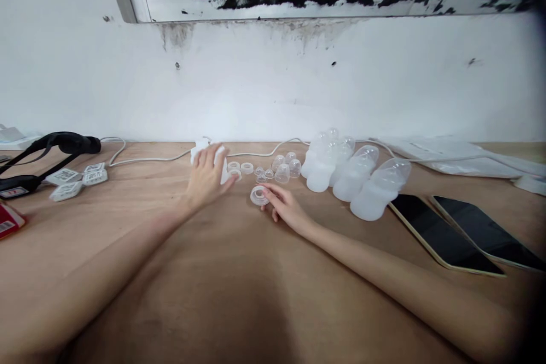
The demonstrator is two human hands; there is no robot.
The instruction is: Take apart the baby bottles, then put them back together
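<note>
My right hand (285, 206) pinches a translucent ring (259, 195) between thumb and fingers, just above the wooden table (222, 273). Further left, my left hand (209, 173) is spread over white pieces (201, 151), its thumb beside several small white rings (247, 168). Nothing shows in its grasp. Small clear nipple-shaped pieces (263, 174) and larger clear domes (286, 168) stand behind the held ring. To their right, several frosted bottles with clear domed caps (370, 198) form a group.
Two dark-screened phones (446, 236) lie at the right, near a plastic bag (452, 156). A white cable (149, 160) runs along the wall. Black goggles-like gear (63, 142), white labelled pieces (66, 190) and a red box (9, 220) are at the left.
</note>
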